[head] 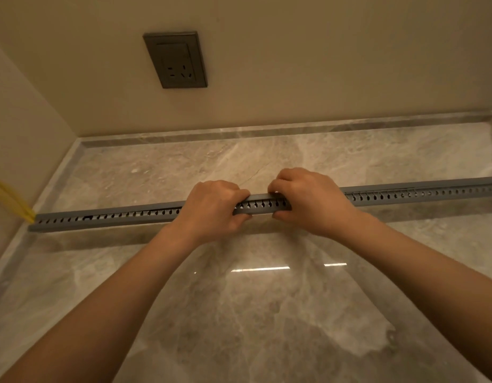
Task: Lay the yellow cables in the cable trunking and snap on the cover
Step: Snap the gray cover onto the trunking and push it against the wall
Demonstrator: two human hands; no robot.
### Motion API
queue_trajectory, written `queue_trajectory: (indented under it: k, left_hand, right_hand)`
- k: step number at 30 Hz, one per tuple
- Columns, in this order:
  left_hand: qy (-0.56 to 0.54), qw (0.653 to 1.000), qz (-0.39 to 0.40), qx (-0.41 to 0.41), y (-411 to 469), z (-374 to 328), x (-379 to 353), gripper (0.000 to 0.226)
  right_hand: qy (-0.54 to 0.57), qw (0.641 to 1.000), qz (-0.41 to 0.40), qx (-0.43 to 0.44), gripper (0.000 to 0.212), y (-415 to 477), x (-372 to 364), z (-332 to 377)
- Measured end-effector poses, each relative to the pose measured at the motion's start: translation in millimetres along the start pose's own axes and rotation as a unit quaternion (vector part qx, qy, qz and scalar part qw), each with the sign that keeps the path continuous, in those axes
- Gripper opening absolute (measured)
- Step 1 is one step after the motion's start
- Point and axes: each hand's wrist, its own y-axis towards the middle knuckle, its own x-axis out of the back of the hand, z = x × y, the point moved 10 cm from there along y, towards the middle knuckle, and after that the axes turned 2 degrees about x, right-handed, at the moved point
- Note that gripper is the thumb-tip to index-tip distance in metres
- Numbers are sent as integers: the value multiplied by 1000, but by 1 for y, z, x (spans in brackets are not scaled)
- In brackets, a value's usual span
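A long grey slotted cable trunking (115, 218) lies across the marble floor from the left wall to the right edge. Its grey cover (405, 187) sits along the top. My left hand (211, 211) and my right hand (308, 200) both grip the trunking near its middle, fingers curled over the cover and thumbs under the front side. Yellow cables (9, 199) come out of the trunking's left end and run up along the left wall. Whatever is inside the trunking is hidden.
A dark grey wall socket (175, 60) sits on the beige back wall above the floor. A marble skirting (267, 131) runs along the wall base. The glossy marble floor (253, 313) spreads in front of the trunking.
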Motion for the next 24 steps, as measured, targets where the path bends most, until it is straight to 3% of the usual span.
queue_trajectory:
  k: [2,8,15,24]
  left_hand:
    - [8,1000,5,5,0,1,-1,28]
    - [82,995,40,36,5,-3,-3,24]
    - [50,996,78,11,15,-12,-9,26]
    - [57,996,72,-1,16,-15,-6,27]
  right_hand:
    - [-16,999,37,3,30,3,-5,-3]
    - [-41,998,36,23,26,10,-4,0]
    - [-33,998,51,30,24,13,-6,-1]
    - [-25,996,76,34,21,18,-9,0]
